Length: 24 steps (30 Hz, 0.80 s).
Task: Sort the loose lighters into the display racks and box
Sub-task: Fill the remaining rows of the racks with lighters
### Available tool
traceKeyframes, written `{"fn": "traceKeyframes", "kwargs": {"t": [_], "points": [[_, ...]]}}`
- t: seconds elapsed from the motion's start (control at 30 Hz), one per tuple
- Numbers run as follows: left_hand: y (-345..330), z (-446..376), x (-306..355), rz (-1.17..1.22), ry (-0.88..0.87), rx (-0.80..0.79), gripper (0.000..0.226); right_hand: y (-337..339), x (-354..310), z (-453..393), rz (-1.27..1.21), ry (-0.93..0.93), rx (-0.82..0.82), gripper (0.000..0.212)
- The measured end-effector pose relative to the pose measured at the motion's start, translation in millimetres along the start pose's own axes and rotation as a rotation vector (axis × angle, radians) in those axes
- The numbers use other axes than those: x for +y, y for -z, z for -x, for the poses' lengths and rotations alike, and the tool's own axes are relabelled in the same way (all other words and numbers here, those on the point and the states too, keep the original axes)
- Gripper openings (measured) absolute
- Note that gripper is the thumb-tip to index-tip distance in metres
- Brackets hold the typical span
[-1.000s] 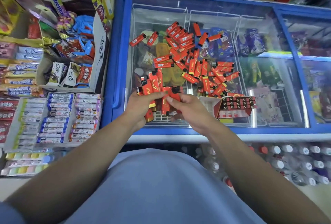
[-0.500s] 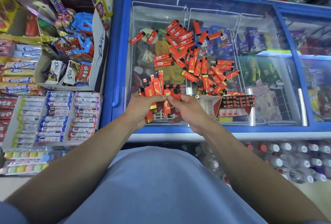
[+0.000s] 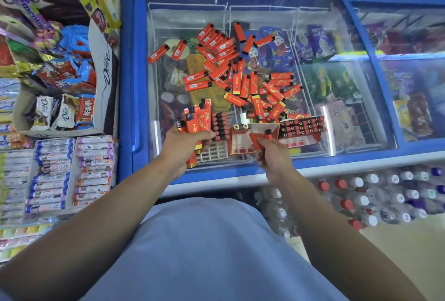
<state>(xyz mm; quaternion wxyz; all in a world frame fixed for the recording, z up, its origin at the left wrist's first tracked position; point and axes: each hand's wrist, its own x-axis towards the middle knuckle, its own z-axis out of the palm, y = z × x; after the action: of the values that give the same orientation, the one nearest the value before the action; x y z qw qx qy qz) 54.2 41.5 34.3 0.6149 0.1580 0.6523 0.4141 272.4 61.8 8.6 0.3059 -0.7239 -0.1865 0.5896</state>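
Left hand [image 3: 186, 143] covers the lower ends of its bundle of lighters [image 3: 198, 120]; count indeterminate. Right hand [image 3: 272, 153] hides most of its single lighter [image 3: 258, 140]. Print on the loose lighters [image 3: 240, 72] illegible. Snack boxes [image 3: 48, 108] cut off at left edge.

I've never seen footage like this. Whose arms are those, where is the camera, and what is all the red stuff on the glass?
There is no machine here: a person wears a wide-angle camera on the head, so the single view looks forward and down along their own arms. They stand at a chest freezer with a glass lid, which serves as the work surface. The red things scattered on the glass are loose lighters. The left hand grips a bunch of lighters. The right hand holds one or two more lighters over an open box. Beside that box stands a display rack filled with lighters, and another rack sits by the left hand. Sweets and gum fill the shelves on the left.
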Motion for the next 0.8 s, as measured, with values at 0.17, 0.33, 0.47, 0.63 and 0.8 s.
{"fn": "traceKeyframes", "kwargs": {"t": [0.17, 0.33, 0.47, 0.63, 0.8], "points": [[-3.0, -0.1, 2.8, -0.023, 0.006, -0.004, 0.020, -13.6, -4.4, -11.5, -0.041, 0.052, 0.033, 0.013], [-1.3, -0.9, 4.5, -0.024, 0.020, -0.002, 0.021, -8.2, -3.0, -16.9, -0.145, 0.011, -0.030, 0.025], [-0.6, -0.3, 4.1, -0.009, 0.033, -0.007, 0.032, -2.4, -1.7, -16.7, -0.188, -0.002, -0.095, 0.026], [-0.9, 0.3, 3.5, -0.012, 0.030, -0.016, 0.032, -4.6, -2.6, -17.0, -0.069, 0.070, -0.041, 0.032], [1.1, -1.0, 2.4, 0.016, 0.026, -0.005, 0.024, -7.6, -6.7, -17.4, 0.108, 0.161, 0.044, 0.027]]}}
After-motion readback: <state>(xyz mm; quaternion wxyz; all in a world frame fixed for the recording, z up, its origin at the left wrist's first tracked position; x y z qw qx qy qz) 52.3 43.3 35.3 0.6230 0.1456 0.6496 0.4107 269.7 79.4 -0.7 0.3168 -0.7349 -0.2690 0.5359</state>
